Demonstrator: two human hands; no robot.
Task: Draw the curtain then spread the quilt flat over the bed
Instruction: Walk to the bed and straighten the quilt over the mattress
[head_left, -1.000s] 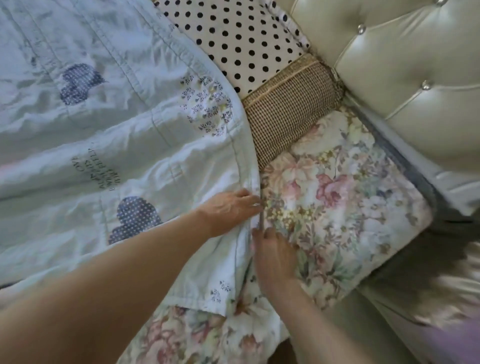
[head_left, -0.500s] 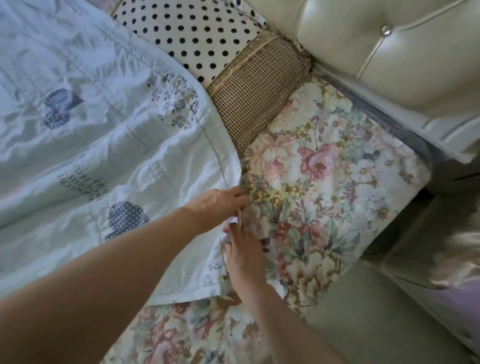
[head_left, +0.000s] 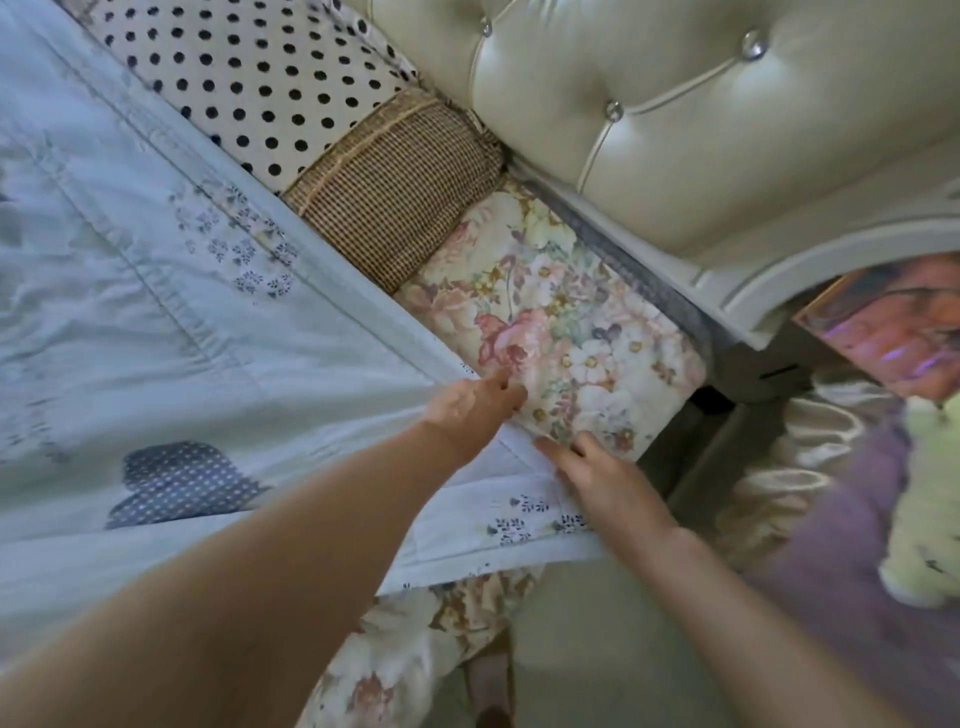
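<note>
A pale blue quilt (head_left: 156, 322) with dark dotted heart patches covers the left of the bed, over a floral bedsheet (head_left: 561, 322). My left hand (head_left: 472, 405) grips the quilt's top edge near its corner, fingers curled under the hem. My right hand (head_left: 597, 478) holds the same corner lower down, thumb on top of the cloth. The corner lies pulled toward the bed's side edge. No curtain is in view.
A polka-dot pillow (head_left: 249, 73) and a brown checked pillow (head_left: 395, 192) lie at the head. The cream tufted headboard (head_left: 675, 119) stands at the upper right. A bedside surface (head_left: 810, 493) with a colourful picture (head_left: 893, 322) sits to the right.
Both hands have drawn the quilt corner outward toward the bed's side edge and moved apart. The view has swung so that the headboard and bedside area show more.
</note>
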